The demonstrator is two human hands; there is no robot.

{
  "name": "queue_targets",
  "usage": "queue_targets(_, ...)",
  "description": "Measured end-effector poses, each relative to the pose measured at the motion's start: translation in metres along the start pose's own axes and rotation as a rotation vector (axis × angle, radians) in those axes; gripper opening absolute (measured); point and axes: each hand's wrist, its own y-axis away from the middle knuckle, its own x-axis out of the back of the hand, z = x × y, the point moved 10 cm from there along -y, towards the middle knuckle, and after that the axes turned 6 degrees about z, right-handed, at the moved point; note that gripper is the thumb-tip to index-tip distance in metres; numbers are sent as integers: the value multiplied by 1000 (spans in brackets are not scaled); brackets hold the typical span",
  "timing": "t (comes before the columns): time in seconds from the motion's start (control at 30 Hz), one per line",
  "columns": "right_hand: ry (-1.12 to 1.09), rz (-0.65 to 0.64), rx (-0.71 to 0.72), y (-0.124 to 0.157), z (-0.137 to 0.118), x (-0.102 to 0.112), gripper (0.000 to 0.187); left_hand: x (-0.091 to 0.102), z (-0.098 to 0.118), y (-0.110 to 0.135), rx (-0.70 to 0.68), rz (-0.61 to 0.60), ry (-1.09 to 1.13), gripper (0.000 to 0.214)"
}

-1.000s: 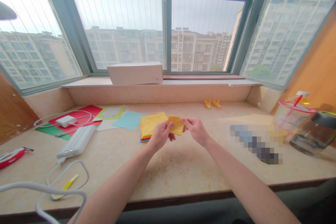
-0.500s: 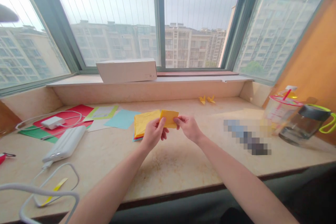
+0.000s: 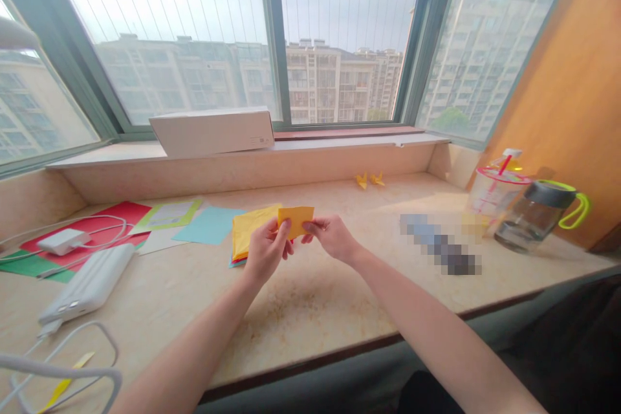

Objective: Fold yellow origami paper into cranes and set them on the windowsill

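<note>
Both my hands hold a small folded orange paper (image 3: 296, 220) above the stone desk (image 3: 315, 297). My left hand (image 3: 264, 252) pinches its left edge with thumb and fingers. My right hand (image 3: 330, 238) pinches its right lower edge. Just behind the hands lies a stack of coloured paper sheets (image 3: 247, 228), yellow on top. Two small yellow folded paper figures (image 3: 369, 179) stand farther back near the window ledge.
Red, green and light blue paper sheets (image 3: 160, 220) lie at the left, with a white charger (image 3: 62, 240), a white power bank (image 3: 87, 284) and cables. A white box (image 3: 213, 131) sits on the sill. A plastic cup with straw (image 3: 497, 191) and a glass jug (image 3: 538, 217) stand right.
The view has swung to the right, so everything shifted left in the picture. My hands keep their pinch on the orange paper, which now shows as a narrower, flatter strip.
</note>
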Motion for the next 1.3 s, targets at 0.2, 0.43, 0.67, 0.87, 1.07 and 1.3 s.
queue_targets(0.2,-103,-45,-5,2,-5,-8,37,9,0,-5,-53,69,-58,32)
queue_targets(0.43,23,-6,-36,-2,11,3,26,22,10,-7,-217,208,-195,54)
queue_targets(0.67,296,45,39,2,3,10,24,-1,25,-1,-473,33,-548,32)
queue_targets(0.87,252,77,96,3,-6,12,39,-8,23,1,-410,-48,-512,40)
queue_targets(1.07,203,-3,183,9,-22,4,42,-4,18,2,-233,-43,-329,51)
queue_targets(1.3,192,47,222,10,-27,8,30,-16,10,5,-77,-165,-33,43)
